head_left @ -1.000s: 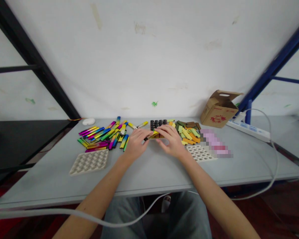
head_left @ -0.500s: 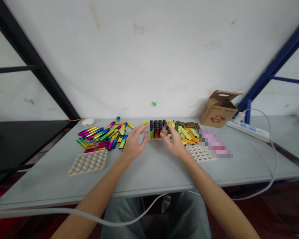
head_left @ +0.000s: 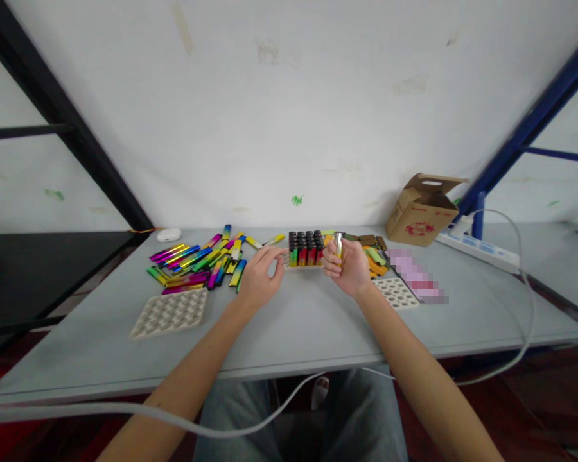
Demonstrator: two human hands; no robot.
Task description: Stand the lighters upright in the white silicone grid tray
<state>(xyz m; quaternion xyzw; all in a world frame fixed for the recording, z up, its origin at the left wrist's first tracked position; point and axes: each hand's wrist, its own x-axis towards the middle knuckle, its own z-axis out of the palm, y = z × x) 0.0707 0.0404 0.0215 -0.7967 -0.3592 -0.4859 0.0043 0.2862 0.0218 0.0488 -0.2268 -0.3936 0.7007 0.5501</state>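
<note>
**A:** What has just changed?
**B:** The right hand (head_left: 349, 268) has moved to the right of the black-topped pieces (head_left: 307, 249) and turned palm upward. Half a second ago it was at their right end. The left hand (head_left: 261, 276) remains beside their left end.

**A:** State each grip.
**B:** Right: fingers curled around one silvery-gold cylinder (head_left: 338, 244), held near upright above the table (head_left: 298, 327). Left: thumb and fingers parted, nothing visible between them. Contact with the pale rack (head_left: 304, 267) under the black-topped pieces cannot be confirmed.

**A:** Effect on the work?
**B:** In judgement, one item is now handled by the right hand alone, apart from the racked set, which stands upright.

**A:** List quantities.
**B:**
- Held cylinder: one.
- Black-topped pieces: four columns; the rows behind overlap, total uncertain.
- Pale rack: one. Other pale trays: two, left tray (head_left: 171, 314) and right tray (head_left: 407, 305).
- Metallic pieces (head_left: 191, 258) at left: overlapped, total not readable.
- Orange and green pieces (head_left: 376, 264) at right: partly hidden, total not readable.
- Carton (head_left: 421, 221): one.
- Power strip (head_left: 479, 252): one.
- White case (head_left: 169, 235): one.
</note>
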